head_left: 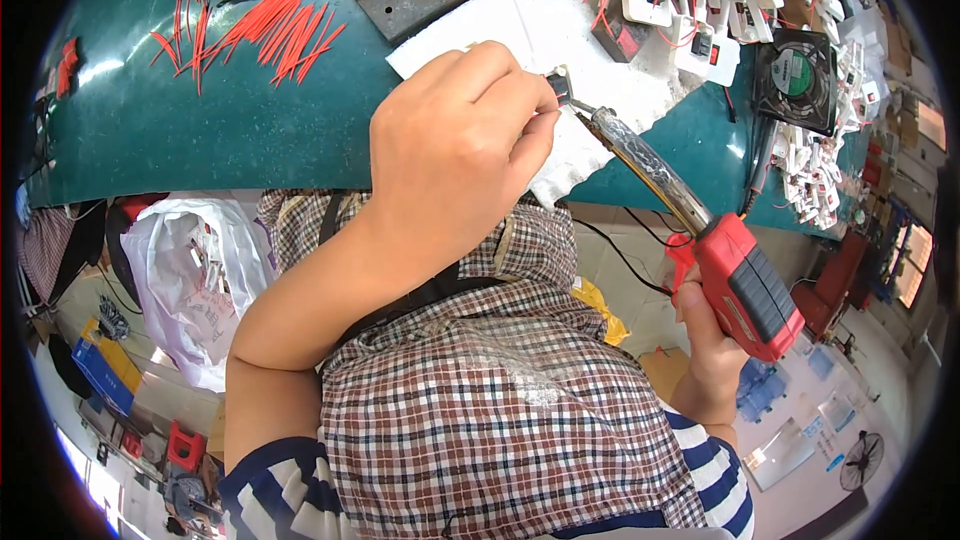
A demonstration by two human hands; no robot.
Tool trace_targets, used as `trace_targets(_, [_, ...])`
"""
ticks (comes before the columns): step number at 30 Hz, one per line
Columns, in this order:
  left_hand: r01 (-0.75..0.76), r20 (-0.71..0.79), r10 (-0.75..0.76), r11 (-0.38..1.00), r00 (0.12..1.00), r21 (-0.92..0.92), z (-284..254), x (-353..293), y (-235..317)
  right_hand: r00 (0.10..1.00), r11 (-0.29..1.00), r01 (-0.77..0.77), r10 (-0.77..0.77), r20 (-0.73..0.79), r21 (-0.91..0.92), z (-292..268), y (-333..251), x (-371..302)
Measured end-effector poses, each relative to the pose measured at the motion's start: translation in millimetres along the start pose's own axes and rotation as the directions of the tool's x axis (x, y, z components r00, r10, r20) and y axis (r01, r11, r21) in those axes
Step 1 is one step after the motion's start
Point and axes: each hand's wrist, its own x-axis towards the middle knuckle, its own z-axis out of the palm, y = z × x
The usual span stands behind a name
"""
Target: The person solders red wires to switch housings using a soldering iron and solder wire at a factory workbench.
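My left hand (465,130) is closed in a pinch over a white cloth-like pad (440,58), its fingertips on a small black switch (563,90). A bit of red shows beside the fingertips; the fingers hide the rest of that part. From the right, my right hand (710,335) grips a red and black soldering gun (748,290) by its handle. The gun's metal barrel (650,162) slants up to the left, and its tip is at the switch; whether they touch I cannot tell.
Cut red wires (275,30) lie on the green table (280,135) at the left. Wired white switch housings (645,0) are piled at the back right, near a black fan (796,82). A dark metal block (400,5) stands behind the pad. A white bag (180,280) hangs below the table's left.
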Motion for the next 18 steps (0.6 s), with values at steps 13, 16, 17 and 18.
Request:
trace_targets(13, [0.006, 0.027, -0.006, 1.0, 1.0, -0.005, -0.4, -0.2, -0.1, 0.996, 0.995, -0.085, 0.084, 0.016, 0.046, 0.9, -10.1, 5.5])
trace_targets(16, [0.006, 0.012, -0.006, 1.0, 1.0, -0.007, 2.7, -3.0, -2.0, 0.981, 0.979, -0.196, 0.196, 0.005, 0.053, -1.1, -18.1, 8.7])
trace_targets(17, [0.001, -0.003, -0.001, 1.0, 1.0, -0.017, 4.1, -3.4, -2.6, 0.974, 0.973, -0.227, 0.226, 0.023, 0.039, -2.1, -19.9, 9.5])
trace_targets(18, [0.001, -0.003, -0.001, 1.0, 1.0, -0.02, 4.2, -3.0, -2.5, 0.974, 0.973, -0.227, 0.227, 0.022, 0.037, -2.5, -20.1, 9.1])
